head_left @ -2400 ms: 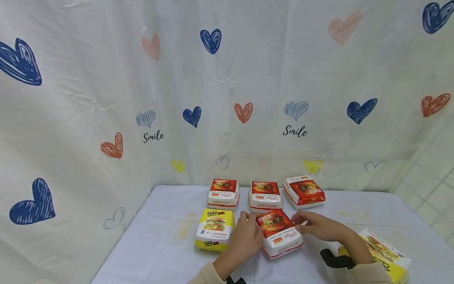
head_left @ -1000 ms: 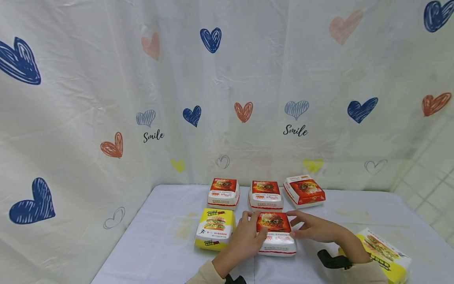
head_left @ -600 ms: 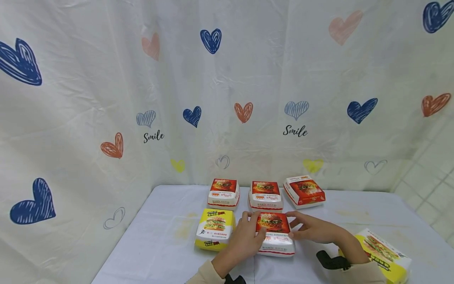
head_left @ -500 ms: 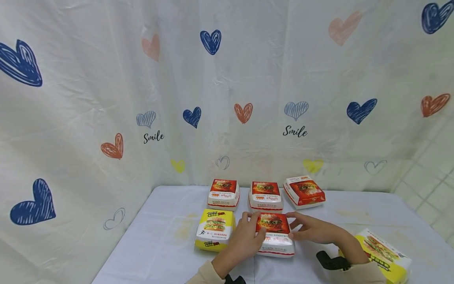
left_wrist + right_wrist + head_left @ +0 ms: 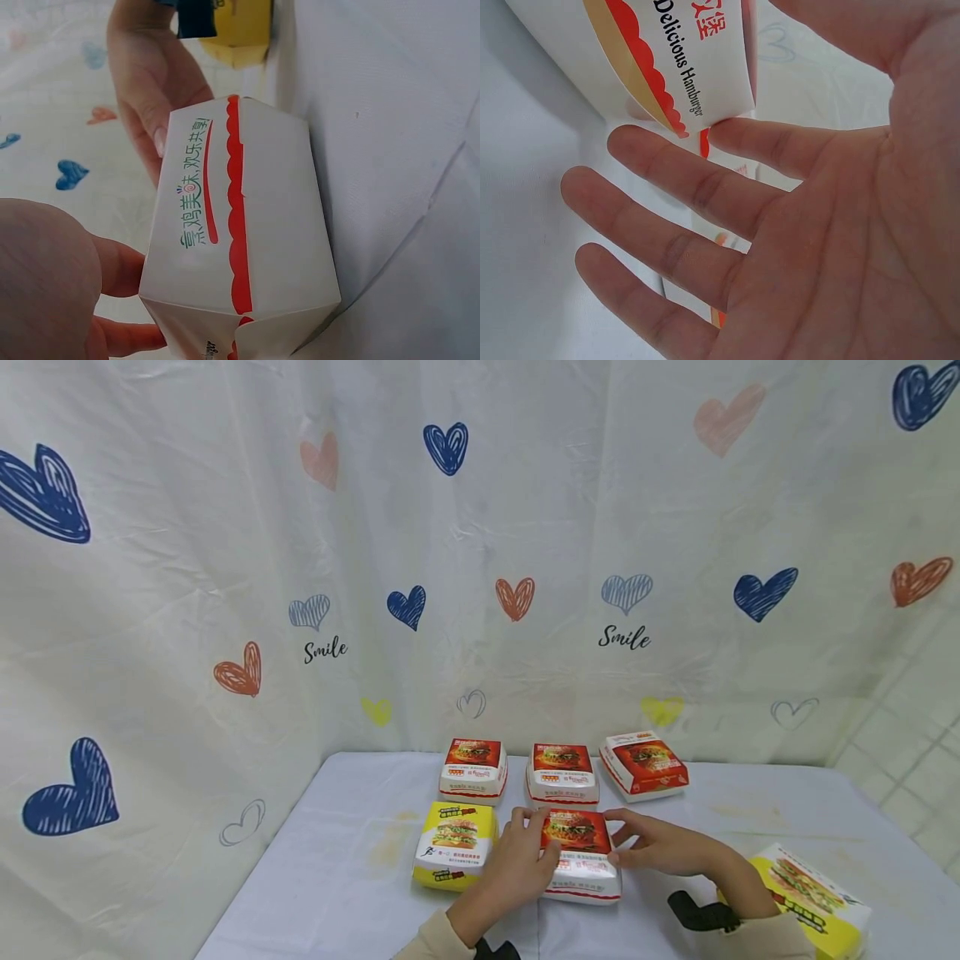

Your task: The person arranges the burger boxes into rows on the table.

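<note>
Right now, you have a red-and-white burger box [image 5: 576, 835] flat on the table [image 5: 352, 868], just in front of the middle box [image 5: 562, 773] of the back row. Your left hand [image 5: 516, 864] touches its left side, fingers extended with a gap between them and thumb over the lid; your right hand [image 5: 667, 845] spreads its fingers nearly straight, index and thumb against the right edge. From the right wrist you can read "Delicious Hamburger" under red 汉堡; from the left wrist, green lettering includes 美味 and 欢乐共享. Small print on the yellow box [image 5: 453, 847], beside your left hand, is too fine to read. Under everything lies a creased white cover with faint yellowish stains. Behind it hangs a white curtain [image 5: 525, 510] with coloured hearts and "Smile" twice; pale tiles [image 5: 903, 768] show at right.
</note>
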Motion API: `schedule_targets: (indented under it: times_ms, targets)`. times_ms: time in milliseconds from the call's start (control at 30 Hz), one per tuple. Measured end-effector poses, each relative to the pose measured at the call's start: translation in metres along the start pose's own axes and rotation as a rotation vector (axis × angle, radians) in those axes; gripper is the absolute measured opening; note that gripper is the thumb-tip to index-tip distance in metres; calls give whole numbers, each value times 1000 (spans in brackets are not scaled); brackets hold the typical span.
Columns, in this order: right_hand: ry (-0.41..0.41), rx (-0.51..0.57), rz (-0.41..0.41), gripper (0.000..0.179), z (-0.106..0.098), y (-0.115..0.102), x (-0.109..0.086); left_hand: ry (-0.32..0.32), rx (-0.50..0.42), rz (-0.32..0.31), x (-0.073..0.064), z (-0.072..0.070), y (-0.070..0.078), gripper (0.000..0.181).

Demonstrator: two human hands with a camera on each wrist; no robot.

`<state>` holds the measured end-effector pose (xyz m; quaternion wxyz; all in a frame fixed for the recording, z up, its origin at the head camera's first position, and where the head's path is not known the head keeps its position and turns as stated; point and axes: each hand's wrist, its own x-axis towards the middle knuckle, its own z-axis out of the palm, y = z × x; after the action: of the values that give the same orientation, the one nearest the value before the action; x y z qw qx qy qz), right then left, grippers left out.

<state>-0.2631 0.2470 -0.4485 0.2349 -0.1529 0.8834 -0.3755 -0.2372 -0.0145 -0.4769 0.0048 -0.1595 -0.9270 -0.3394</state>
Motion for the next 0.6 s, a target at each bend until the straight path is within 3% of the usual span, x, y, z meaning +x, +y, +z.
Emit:
schedule_targets:
  times_ms: [600]
  targets:
    - [3,-12,14,76,3,2,4,7,45,9,0,-1,0,54]
